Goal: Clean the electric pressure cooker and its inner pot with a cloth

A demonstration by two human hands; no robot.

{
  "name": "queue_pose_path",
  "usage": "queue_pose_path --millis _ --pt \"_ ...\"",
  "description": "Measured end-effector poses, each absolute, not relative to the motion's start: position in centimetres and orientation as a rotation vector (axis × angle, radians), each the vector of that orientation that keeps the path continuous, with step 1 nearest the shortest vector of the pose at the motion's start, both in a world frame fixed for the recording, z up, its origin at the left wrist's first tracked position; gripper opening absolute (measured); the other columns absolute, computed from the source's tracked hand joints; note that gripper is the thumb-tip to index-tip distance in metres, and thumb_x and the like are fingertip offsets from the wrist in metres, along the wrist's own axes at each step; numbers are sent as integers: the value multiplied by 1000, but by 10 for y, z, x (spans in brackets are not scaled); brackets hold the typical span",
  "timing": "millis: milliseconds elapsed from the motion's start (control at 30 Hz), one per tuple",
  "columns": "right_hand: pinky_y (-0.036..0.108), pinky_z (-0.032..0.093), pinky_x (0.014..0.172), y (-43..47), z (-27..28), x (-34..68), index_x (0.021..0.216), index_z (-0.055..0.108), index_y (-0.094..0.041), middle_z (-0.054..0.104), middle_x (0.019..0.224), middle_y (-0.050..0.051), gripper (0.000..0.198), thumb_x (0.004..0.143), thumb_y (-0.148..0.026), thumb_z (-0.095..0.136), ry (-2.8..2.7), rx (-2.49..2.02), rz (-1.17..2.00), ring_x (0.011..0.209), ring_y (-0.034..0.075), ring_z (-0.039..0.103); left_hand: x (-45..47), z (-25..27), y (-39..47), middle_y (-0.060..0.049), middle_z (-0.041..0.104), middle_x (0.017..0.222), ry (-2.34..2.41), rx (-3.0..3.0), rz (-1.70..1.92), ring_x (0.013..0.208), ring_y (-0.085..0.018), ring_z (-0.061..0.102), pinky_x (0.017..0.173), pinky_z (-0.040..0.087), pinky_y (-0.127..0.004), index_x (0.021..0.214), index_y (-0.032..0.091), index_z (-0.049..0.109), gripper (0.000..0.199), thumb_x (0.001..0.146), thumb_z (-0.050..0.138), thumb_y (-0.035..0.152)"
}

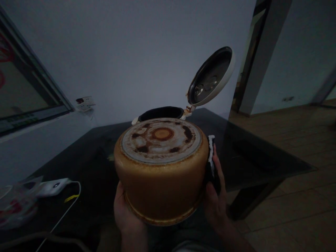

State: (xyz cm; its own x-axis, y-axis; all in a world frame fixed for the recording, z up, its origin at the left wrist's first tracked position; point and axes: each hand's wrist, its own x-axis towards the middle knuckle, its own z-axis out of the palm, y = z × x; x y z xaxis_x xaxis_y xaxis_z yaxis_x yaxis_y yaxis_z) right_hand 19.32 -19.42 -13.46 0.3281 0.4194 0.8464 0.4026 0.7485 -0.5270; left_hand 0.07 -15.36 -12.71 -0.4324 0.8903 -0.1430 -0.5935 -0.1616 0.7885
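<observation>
An inner pot of a rice cooker (162,182) is held upside down in front of me, its stained grey base tilted up toward the camera. My left hand (128,213) grips the rim at the lower left, some fingers hidden beneath. At the right side, my right hand (216,199) presses a black and white cloth or sponge (212,164) against the golden wall; its exact kind is unclear in the dim light. Behind the pot stands the rice cooker (161,112), partly hidden, with its lid (211,77) raised to the right.
The dark table (105,140) runs along the wall. A white power strip (54,186) with a cable and a plastic bag (18,206) lie at the left. A dark flat object (253,154) lies on the right. A wall socket (85,104) is by the window.
</observation>
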Motion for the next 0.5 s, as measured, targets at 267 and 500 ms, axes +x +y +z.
queue_pose_path --millis 267,500 --pt "61 20 122 -211 -128 182 157 28 -33 14 168 -4 63 97 -20 42 -1374 -815 -305 155 28 11 15 -103 -158 -5 79 97 977 482 1722 108 -24 70 96 55 -35 118 21 71 36 90 52 33" --pt "66 2 120 -220 -125 151 159 24 -29 1 169 1 62 99 -28 39 -1568 -870 -443 154 33 -7 23 -102 -176 4 74 117 1098 570 1855 121 -21 64 100 53 -33 130 35 63 42 89 58 29"
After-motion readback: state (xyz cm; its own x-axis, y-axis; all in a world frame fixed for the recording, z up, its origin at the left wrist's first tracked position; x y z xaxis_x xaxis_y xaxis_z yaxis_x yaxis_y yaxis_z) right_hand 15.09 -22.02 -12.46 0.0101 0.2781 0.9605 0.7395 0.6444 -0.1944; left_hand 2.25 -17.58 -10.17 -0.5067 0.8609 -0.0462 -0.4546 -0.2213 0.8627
